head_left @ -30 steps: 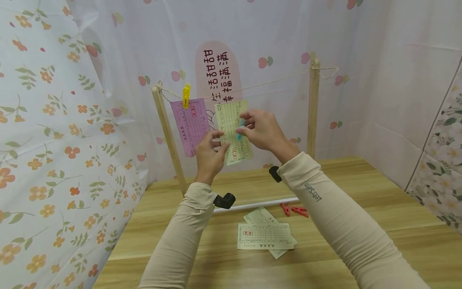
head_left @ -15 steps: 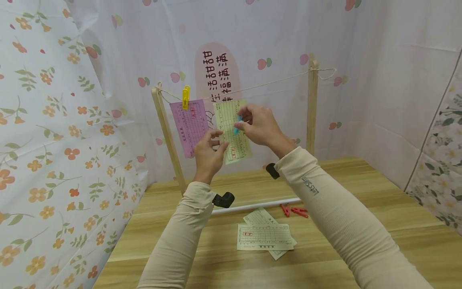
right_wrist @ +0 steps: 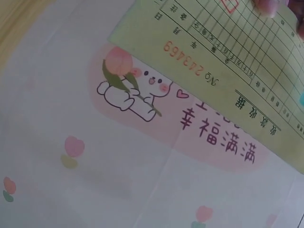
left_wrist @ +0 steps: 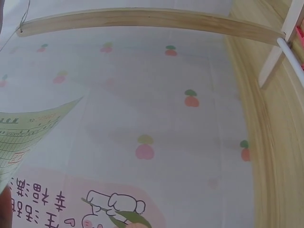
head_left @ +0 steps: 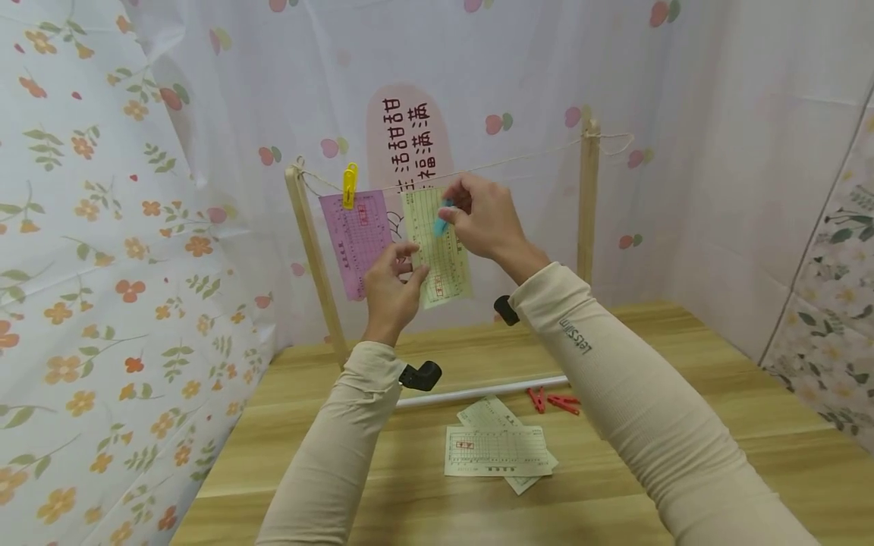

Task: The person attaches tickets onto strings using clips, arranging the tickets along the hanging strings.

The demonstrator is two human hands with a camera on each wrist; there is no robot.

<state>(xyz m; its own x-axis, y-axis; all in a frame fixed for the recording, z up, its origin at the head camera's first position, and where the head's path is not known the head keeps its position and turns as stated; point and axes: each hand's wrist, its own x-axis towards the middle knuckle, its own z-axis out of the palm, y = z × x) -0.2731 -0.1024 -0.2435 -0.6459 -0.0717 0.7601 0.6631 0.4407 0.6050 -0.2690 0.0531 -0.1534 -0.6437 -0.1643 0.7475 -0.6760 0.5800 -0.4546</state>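
Pale-yellow oblong paper slip (head_left: 440, 254), its left edge pinched by the left hand (head_left: 393, 292), could crease if the right hand (head_left: 486, 218), pinching a slim blue plastic clip (head_left: 440, 225), bumps it!

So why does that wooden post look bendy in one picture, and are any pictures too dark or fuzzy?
Left wrist: the wooden post bows, probably lens distortion, as it looks straight in the head view. Right wrist: dim and slightly soft, though the green slip shows a readable red number. Head: the slip's tiny print is too small to read; pale glare near the table's front.
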